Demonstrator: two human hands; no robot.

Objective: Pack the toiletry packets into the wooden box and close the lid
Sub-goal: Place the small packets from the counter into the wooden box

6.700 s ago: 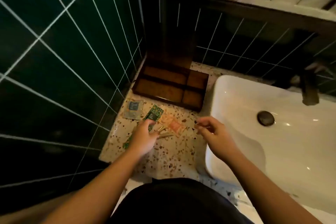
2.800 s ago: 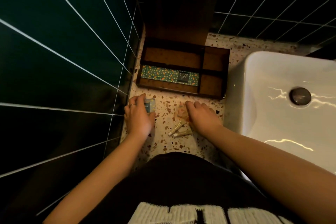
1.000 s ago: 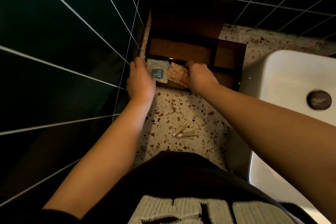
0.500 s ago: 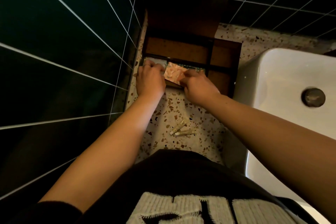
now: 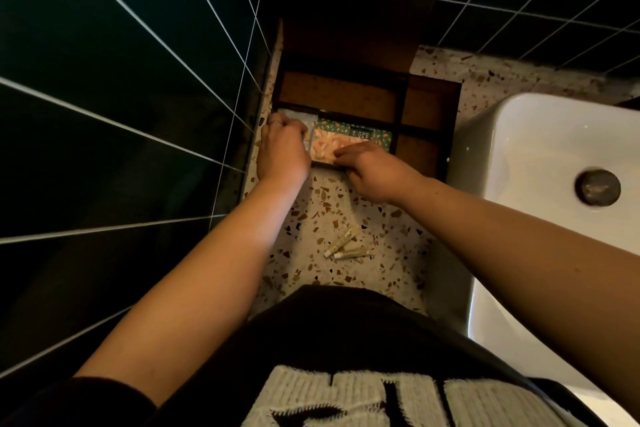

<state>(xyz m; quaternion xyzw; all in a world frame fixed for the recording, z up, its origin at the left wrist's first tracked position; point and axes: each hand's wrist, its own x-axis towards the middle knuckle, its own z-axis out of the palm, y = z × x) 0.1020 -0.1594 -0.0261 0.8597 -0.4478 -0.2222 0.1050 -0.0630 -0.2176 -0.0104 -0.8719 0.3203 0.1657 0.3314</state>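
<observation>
1. In the wooden box's (image 5: 367, 97) near-left compartment, flat foil packets: pale blue (image 5: 300, 118), orange (image 5: 325, 148), green (image 5: 360, 135).
2. Left hand (image 5: 282, 149) fingers press the blue packet; right hand (image 5: 372, 170) fingers pinch the orange one.
3. Two slim tubes (image 5: 344, 248) lie on the speckled desk (image 5: 346, 204).

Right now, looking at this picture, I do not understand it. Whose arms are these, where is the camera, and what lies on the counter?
There is no machine here. A person wears a camera on the head, so you look down along their own two bare arms. The left hand presses a pale blue packet into the front slot of an open wooden box. The right hand pushes an orange packet in beside it, on top of a green packet. Two small tubes lie loose on the speckled counter. A white sink is on the right.
</observation>
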